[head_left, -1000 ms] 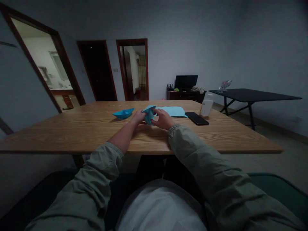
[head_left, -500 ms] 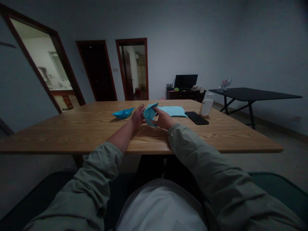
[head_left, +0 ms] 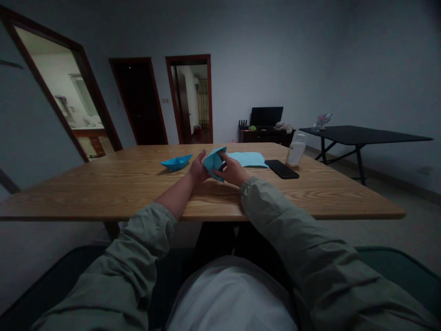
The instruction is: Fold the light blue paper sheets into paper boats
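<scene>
A folded piece of light blue paper is held up between my hands, over the middle of the wooden table. My left hand closes on its left side, with the fingers partly hidden behind the paper. From the right, my right hand grips it, thumb and fingers reaching into the opened fold. A finished-looking blue paper boat sits upright on the table, left of my left hand. Behind my right hand lies a flat light blue sheet of paper, partly covered by that hand.
A black phone lies right of the sheet, beside an upright bottle with whitish contents. The wooden table's front edge runs just before my lap. A black folding table stands farther right, and a monitor at the back wall.
My left hand has come in closer against the paper, and the paper has turned slightly and shifted a little left. The boat, sheet, phone and bottle have not moved.
</scene>
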Motion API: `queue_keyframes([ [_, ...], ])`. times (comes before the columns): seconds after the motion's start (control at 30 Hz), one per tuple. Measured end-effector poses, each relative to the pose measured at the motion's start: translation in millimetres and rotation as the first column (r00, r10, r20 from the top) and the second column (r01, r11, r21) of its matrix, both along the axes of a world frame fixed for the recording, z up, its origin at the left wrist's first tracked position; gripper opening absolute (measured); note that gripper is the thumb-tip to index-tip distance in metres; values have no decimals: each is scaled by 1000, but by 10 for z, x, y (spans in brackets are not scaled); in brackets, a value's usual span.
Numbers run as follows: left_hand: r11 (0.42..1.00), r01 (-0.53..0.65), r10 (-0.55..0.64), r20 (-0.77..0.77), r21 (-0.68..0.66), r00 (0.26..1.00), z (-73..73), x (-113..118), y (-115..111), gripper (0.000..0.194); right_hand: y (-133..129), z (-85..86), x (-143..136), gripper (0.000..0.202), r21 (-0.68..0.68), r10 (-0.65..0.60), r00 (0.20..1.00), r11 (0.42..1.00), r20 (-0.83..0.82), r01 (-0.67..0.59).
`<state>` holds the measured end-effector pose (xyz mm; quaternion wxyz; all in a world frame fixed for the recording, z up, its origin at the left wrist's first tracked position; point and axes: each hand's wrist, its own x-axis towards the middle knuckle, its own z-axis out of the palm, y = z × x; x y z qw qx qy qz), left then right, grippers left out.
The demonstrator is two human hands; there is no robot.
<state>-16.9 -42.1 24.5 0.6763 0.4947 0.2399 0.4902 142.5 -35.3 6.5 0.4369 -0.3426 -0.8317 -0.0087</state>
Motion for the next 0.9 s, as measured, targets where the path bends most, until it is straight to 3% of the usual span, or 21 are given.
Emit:
queue_keyframes([
  [0.1,1000,7,-6,40,-9,999,-5,-21,33,67,28,-15,23,71,33,37,999,999,33,-38],
  [0.43,999,-36,36,-5,0,999,25,-24,7,69,64,-25,29,73,97,-40,989,995,140,26],
  [0.53,998,-66,67,-39,12,997,23,-22,10,71,54,-22,16,66,152,-63,988,988,143,41],
  [0.73,999,-48,48,-22,3,999,15,-38,47,68,14,-8,-3,34,246,-104,968,968,227,46],
  [0.9,999,-51,51,-17,-11,999,2,-4,75,63,32,-23,-15,32,265,-92,956,964,278,16],
])
